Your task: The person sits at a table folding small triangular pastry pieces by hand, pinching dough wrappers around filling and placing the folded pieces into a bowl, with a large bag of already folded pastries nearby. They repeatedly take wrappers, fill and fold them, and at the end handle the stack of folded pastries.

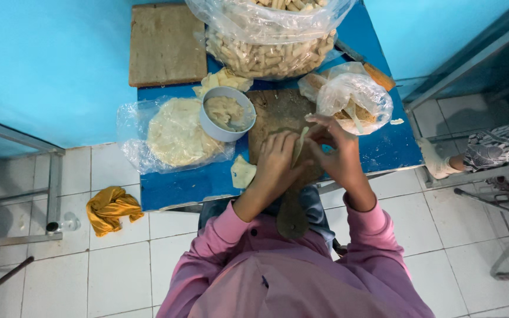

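My left hand [277, 160] and my right hand [334, 147] meet over a dark wooden board [273, 110] on a blue table [175, 187]. Both pinch a thin pale wrapper sheet [299, 145] that stands on edge between the fingers. A grey-blue bowl of pale filling [226, 113] sits just left of the board. A stack of round pale wrappers [176, 132] lies on clear plastic further left. A small folded wrapper piece [243, 172] lies near my left wrist.
A large clear bag of finished rolls [272, 44] stands at the table's far side, with a smaller bag [354, 97] to the right. A brown wooden board [166, 44] lies at the far left. A yellow cloth [110, 207] lies on the tiled floor. Another person's foot [440, 164] shows at right.
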{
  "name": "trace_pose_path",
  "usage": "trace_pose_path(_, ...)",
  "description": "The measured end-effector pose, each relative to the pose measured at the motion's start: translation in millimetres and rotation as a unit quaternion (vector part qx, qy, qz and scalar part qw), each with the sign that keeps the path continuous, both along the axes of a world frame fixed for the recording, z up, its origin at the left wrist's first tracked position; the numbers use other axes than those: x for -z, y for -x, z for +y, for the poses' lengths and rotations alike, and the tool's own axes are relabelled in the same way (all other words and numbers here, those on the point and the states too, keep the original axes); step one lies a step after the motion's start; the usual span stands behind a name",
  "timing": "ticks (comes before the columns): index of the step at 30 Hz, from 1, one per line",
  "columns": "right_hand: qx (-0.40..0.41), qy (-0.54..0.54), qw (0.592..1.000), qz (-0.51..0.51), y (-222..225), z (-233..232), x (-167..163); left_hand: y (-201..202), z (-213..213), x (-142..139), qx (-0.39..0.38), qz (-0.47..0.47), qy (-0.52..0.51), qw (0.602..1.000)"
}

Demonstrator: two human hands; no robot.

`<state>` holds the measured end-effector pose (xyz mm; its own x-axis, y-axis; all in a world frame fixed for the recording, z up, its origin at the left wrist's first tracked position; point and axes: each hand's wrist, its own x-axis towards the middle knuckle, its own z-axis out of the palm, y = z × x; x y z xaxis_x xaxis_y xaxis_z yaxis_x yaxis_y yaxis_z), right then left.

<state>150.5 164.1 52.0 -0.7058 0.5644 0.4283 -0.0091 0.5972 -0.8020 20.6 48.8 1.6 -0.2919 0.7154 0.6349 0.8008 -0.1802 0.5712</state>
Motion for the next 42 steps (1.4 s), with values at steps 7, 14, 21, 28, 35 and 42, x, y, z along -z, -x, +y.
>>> trace_pose_path(7,-0.001,-0.042,0.999,0.004,16.8,15.0,-3.2,26.2,-9.6,13.0,-0.066,-0.002,0.011,0.998)
trace_pose_path(14,-0.053,-0.283,0.951,-0.113,22.0,31.9,-7.9,26.9,-14.9,19.6,-0.105,0.133,0.075,0.983)
trace_pose_path(21,-0.133,-0.428,0.886,-0.120,100.8,16.9,-1.2,23.8,-32.9,19.5,-0.087,0.103,0.057,0.989)
trace_pose_path(28,-0.155,-0.501,0.821,-0.225,149.7,28.2,11.9,23.2,-38.3,16.4,-0.094,0.095,0.045,0.990)
trace_pose_path(35,-0.202,-0.379,0.887,-0.168,137.9,34.7,9.6,23.3,-38.9,16.1,-0.094,0.092,0.058,0.990)
trace_pose_path(42,-0.136,-0.296,0.937,-0.127,62.2,51.6,12.3,23.3,-41.2,13.5,-0.089,0.095,0.053,0.990)
